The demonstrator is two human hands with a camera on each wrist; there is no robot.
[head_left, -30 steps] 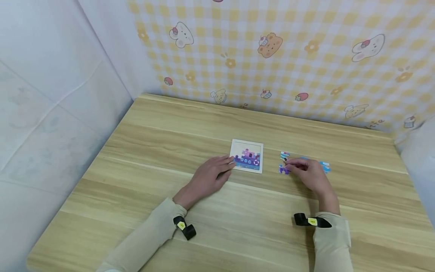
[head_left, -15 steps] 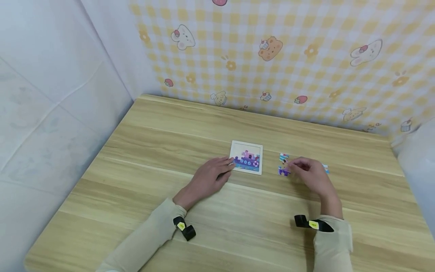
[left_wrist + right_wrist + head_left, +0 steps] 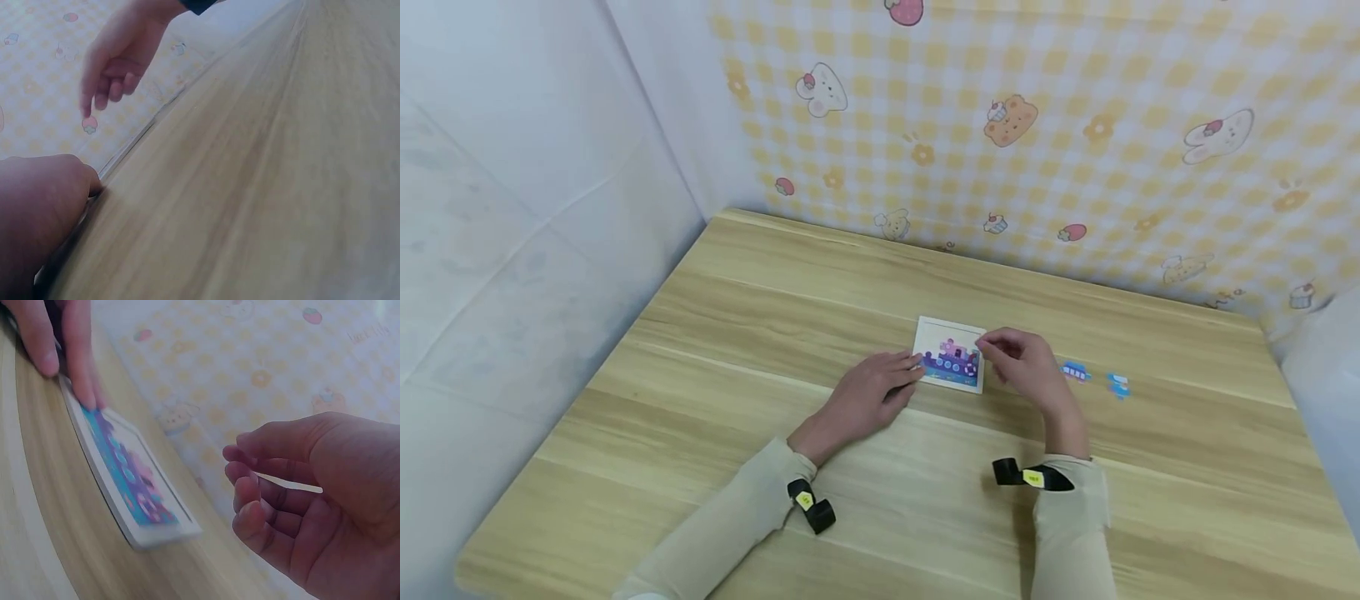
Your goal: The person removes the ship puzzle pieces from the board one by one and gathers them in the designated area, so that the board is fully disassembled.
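Note:
On the table lies a square white-framed jigsaw puzzle [image 3: 950, 353] with a purple and pink ship assembled in its lower part. My left hand [image 3: 868, 404] rests at its left edge, fingers lying on the frame; the right wrist view shows these fingertips [image 3: 87, 394] too. My right hand [image 3: 1030, 371] hovers over the puzzle's right edge. Its thumb and index fingertip meet in the right wrist view, while the other fingers curl loosely; whether a small piece lies between them is hidden. Loose blue puzzle pieces [image 3: 1075, 371] lie to the right, with another blue and white cluster [image 3: 1118, 385] beyond.
The pale wooden table [image 3: 700, 350] runs back to a yellow checked cloth [image 3: 1052, 183] with cartoon animals. A white wall covering [image 3: 512, 250] borders the left side. Each forearm wears a black wrist strap [image 3: 1033, 477].
My right hand has moved left from the loose pieces to the puzzle's right edge, uncovering blue pieces on the right. My left hand stays put. The head view has shifted slightly.

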